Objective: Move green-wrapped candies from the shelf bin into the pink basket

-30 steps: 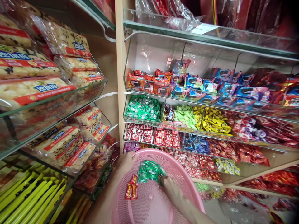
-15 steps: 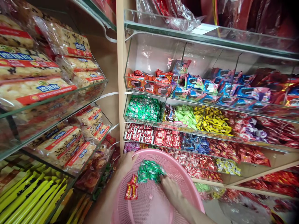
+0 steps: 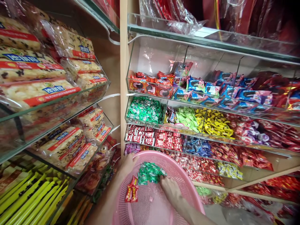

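A pink plastic basket (image 3: 187, 176) with a mesh wall is low in front of me, tilted so that I look into it. My left hand (image 3: 128, 164) grips its rim on the upper left, with the fingers partly hidden. A pile of green-wrapped candies (image 3: 150, 173) lies inside at the far side. Beside the pile are a few red-wrapped candies (image 3: 131, 191). My right hand (image 3: 170, 187) reaches into the basket, its curled fingers at the right edge of the green pile. Whatever those fingers hold is hidden.
Ahead, a glass bin of green candies (image 3: 145, 109) sits beside yellow-wrapped candies (image 3: 214, 123). Orange and blue snack packs fill the shelf above. Packaged puffed-rice bars (image 3: 44, 89) stand on glass shelves close on the left. A wooden post (image 3: 123, 75) divides both shelf units.
The view has shifted slightly, so the shelves sit a little further right and lower. Both hands and the candies in the basket stay almost where they were.
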A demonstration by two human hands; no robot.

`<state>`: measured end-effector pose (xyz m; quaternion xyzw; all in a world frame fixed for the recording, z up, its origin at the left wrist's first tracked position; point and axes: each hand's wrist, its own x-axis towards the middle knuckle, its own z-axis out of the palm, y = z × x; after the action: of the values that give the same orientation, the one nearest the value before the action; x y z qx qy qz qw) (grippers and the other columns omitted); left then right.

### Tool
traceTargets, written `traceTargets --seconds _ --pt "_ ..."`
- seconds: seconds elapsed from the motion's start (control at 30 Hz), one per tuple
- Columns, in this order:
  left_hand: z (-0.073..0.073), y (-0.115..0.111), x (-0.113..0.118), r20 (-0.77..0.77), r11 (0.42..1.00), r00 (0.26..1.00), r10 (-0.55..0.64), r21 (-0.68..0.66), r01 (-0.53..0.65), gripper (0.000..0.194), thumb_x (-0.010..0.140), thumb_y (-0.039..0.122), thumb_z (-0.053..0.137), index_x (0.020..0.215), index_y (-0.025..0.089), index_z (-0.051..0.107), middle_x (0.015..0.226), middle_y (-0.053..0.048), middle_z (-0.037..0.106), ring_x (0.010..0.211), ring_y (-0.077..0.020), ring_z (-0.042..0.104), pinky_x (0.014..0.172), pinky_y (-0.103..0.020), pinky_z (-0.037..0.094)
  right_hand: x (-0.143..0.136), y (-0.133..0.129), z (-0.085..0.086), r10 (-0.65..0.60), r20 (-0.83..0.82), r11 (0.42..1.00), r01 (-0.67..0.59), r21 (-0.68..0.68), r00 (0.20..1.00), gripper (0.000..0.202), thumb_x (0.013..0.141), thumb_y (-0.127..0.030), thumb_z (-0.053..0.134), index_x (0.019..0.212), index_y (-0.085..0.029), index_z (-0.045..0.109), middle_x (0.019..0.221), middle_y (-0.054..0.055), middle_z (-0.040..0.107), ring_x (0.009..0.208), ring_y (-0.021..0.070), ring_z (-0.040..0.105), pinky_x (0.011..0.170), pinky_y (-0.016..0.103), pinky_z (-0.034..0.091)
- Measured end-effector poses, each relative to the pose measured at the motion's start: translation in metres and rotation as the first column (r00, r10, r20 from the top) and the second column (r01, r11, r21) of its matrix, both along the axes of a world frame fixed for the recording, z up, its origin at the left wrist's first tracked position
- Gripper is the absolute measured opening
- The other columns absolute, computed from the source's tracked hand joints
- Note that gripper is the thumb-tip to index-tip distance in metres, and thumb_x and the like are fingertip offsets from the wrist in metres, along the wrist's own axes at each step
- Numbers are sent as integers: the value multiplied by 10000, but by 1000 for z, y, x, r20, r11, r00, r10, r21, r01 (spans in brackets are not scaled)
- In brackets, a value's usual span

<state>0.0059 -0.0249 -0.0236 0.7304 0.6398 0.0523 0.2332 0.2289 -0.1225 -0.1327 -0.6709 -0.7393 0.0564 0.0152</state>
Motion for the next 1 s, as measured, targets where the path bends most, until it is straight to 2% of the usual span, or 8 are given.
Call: traceTargets --seconds 0.1,0.17,0.27,0.4,0.53,0.7,0.83,1.0 --pt "-6 2 -5 19 1000 1000 21 4 -21 433 920 491 341 1072 231 652 1061 -102 724 991 -243 675 724 -275 443 -4 6 14 -18 16 1000 18 15 1000 104 865 -186 549 915 -229 630 758 66 651 742 229 648 683 322 477" --pt "-10 3 -9 26 999 999 40 3 -40 439 917 505 341 1085 243 650 1046 -100 729 968 -247 681 703 -274 436 -7 14 38 -8 17 999 7 53 1000 66 876 -232 565 884 -214 628 796 80 667 789 238 658 700 308 463" --pt "-14 5 -14 25 999 998 54 7 -54 445 927 489 330 1110 232 643 1062 -110 724 968 -247 682 692 -272 427 -10 39 101 25 25 996 -27 82 999 196 928 -299 513 819 -185 629 752 80 668 742 218 654 643 274 421" --pt "-14 6 -15 14 999 999 52 -16 -52 449 926 501 327 1105 234 641 1044 -109 726 952 -251 683 681 -273 424 -15 98 200 182 -73 957 -159 241 981 213 963 -226 445 879 -152 626 785 47 666 718 154 627 639 231 387" --pt "-14 6 -16 0 998 998 58 -22 -58 446 927 500 333 1086 221 642 1051 -120 721 937 -258 681 686 -282 426 -19 159 261 201 86 916 -219 335 976 175 932 -147 473 950 -130 647 946 86 658 840 153 622 728 229 414" --pt "-14 6 -22 39 997 996 83 -12 -83 437 932 481 334 1085 214 645 1061 -121 720 988 -263 671 714 -283 422 -32 196 279 126 364 971 -190 146 923 188 893 -216 578 1031 -145 684 1119 140 661 1057 221 614 823 251 458" --pt "-8 4 -24 47 996 995 91 -28 -90 418 933 469 345 1078 222 649 1060 -120 723 979 -249 676 720 -277 424 -40 200 276 99 405 986 -145 84 909 207 842 -234 654 1014 -133 710 1072 165 696 1089 260 618 861 287 482" --pt "-7 5 -23 31 996 996 88 -32 -87 413 937 465 340 1073 216 640 1067 -116 721 976 -237 677 706 -267 419 -41 207 272 57 414 994 -89 57 909 270 840 -99 589 1085 -129 699 1094 177 699 1097 245 632 871 283 490"
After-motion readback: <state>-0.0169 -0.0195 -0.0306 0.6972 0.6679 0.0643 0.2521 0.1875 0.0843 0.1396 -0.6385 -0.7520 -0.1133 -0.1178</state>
